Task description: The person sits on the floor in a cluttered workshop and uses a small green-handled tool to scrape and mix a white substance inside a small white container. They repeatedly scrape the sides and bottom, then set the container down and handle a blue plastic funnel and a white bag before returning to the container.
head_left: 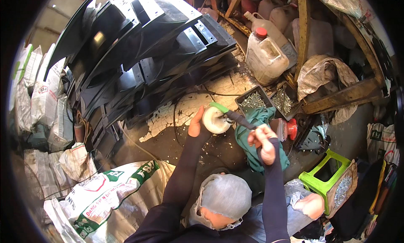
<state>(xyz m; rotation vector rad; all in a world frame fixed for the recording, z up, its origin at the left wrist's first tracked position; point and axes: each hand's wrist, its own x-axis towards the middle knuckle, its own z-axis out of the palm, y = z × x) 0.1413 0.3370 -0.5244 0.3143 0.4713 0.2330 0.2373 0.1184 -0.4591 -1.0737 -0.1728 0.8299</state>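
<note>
Apparently, the left hand (196, 124) is rim-gripping a probably stiff round white piece (213, 123), the right hand (264, 143) holding a green-and-black tool (236, 117).

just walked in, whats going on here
A person's left hand holds a round white piece by its left side. The right hand grips the dark end of a tool whose green end reaches over the piece. A teal cloth lies near that hand, with two trays of small metal parts beyond.
</note>
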